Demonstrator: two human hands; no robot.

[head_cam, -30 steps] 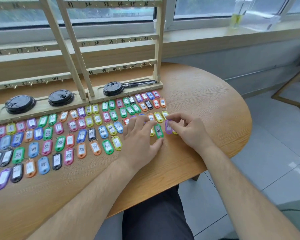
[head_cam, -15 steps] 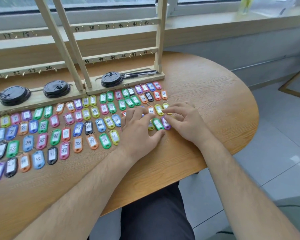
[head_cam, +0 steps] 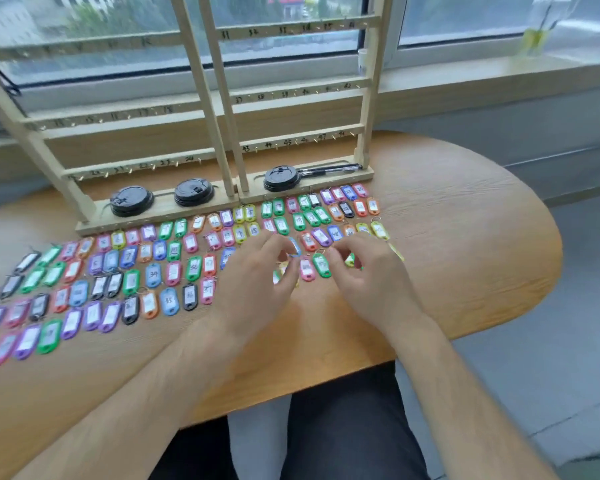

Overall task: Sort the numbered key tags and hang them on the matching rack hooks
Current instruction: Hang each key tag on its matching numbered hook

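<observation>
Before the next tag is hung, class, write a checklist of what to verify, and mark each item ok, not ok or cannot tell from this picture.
1. The tags lie flat on the table, labels up: ok.
2. The hooks on the rack are free of tags: ok.
3. Hook numbers are legible: not ok, several rows are blurred.
4. The left hand grips one tag: cannot tell, its fingers are blurred.
5. The right hand holds nothing: cannot tell, its fingers curl over tags.
6. The number on the green tag between the hands is readable: not ok, blurred.
</observation>
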